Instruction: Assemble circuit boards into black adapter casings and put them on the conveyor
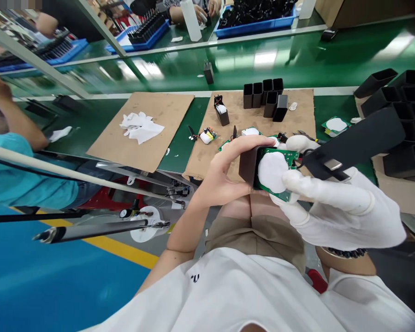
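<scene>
At eight o'clock in our view we have a shiny blue floor (38, 281) crossed by a yellow stripe (117, 252). At nine o'clock a co-worker in a teal shirt (14, 175) sits by the line. Toward ten o'clock a stained cardboard sheet (107, 147) lies on the green bench (174, 159), bearing crumpled white cloth (141, 127). At eleven, beyond the glossy green belt (173, 69), a blue tray (150, 41) holds rows of black parts. At twelve a single dark adapter (209, 74) stands on that belt.

Just right of the clock's centre, our bare left hand (219, 177) curls its thumb and fingers around a black case (248, 166), whose open mouth faces three o'clock. A circuit board with a white pad (273, 173) sits at that mouth, partly sticking out; how deep it goes we cannot tell. Between one and two, a cluster of open black cases (268, 94) stands on a second cardboard sheet (300, 103). Between three and four, our gloved right hand (346, 203) pinches the board in its fingertips, a flat black piece (359, 138) above it. At two we see a cardboard box (363, 14); near three, many black housings (411, 113) stand packed together.
</scene>
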Demonstrator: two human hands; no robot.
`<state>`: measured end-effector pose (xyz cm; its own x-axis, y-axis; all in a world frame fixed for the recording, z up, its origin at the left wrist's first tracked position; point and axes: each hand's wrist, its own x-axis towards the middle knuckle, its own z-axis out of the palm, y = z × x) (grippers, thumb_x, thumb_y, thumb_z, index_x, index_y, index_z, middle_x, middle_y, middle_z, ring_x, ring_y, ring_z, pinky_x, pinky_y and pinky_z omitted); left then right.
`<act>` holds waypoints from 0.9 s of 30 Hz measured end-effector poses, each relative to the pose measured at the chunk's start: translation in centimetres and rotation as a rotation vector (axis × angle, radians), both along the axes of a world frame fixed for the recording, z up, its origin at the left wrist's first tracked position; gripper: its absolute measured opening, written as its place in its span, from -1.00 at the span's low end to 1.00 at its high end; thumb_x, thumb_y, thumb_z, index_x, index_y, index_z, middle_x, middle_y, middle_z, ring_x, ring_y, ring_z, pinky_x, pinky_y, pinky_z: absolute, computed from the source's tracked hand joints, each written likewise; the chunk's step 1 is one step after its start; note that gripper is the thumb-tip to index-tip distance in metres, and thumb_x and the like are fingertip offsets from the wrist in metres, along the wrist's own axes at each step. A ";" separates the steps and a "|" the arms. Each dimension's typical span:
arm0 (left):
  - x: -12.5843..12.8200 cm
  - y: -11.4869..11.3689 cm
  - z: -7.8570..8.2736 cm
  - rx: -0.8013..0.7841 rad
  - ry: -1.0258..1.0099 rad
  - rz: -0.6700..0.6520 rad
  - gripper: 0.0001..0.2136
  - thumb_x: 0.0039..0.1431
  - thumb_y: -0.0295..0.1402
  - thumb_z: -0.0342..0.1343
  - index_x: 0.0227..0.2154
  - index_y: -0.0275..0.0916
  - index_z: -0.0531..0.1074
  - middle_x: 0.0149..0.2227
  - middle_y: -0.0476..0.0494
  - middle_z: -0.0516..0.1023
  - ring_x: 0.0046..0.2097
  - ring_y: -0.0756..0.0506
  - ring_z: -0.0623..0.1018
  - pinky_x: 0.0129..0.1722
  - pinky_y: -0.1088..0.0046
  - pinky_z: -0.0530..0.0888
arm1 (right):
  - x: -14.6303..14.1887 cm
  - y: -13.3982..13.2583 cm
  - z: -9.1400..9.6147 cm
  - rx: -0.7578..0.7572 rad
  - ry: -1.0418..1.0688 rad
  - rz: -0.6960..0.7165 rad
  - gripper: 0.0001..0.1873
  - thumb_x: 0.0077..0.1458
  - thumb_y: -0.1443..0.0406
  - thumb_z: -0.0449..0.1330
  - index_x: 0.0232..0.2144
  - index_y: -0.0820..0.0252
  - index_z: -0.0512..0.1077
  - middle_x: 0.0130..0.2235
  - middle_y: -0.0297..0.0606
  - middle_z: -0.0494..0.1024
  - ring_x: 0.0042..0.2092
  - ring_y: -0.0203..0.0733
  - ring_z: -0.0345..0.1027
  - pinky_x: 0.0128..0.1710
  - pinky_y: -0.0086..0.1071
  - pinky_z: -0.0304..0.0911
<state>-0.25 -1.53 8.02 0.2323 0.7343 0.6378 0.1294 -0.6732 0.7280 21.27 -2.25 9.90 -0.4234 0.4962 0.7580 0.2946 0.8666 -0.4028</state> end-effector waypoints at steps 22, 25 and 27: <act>0.1 0.2 0.1 -0.004 0.044 0.053 -0.47 0.16 -0.02 0.38 0.15 -0.06 0.50 0.13 -0.08 0.63 0.19 -0.32 0.60 0.24 0.06 0.54 | -0.3 0.5 -0.6 -0.130 0.036 0.037 -0.67 0.27 0.38 0.22 0.05 -0.02 0.52 0.01 -0.28 0.64 0.17 -0.23 0.55 0.14 -0.45 0.51; -0.2 0.5 -0.2 0.031 0.045 0.022 -0.46 0.19 -0.08 0.37 0.19 -0.05 0.47 0.14 -0.11 0.63 0.18 -0.29 0.60 0.23 0.10 0.54 | -0.5 1.0 -0.5 -0.026 0.054 0.084 -0.60 0.21 0.47 0.26 0.04 -0.02 0.51 -0.07 -0.28 0.66 0.13 -0.17 0.58 0.17 -0.30 0.53; -0.3 0.4 -0.4 0.012 0.029 0.027 -0.42 0.12 -0.11 0.43 0.19 -0.05 0.48 0.14 -0.14 0.63 0.19 -0.29 0.60 0.24 0.14 0.52 | -0.7 1.2 -0.4 -0.002 0.070 0.063 -0.62 0.17 0.50 0.29 -0.03 0.01 0.52 -0.08 -0.28 0.66 0.09 -0.17 0.60 0.19 -0.26 0.52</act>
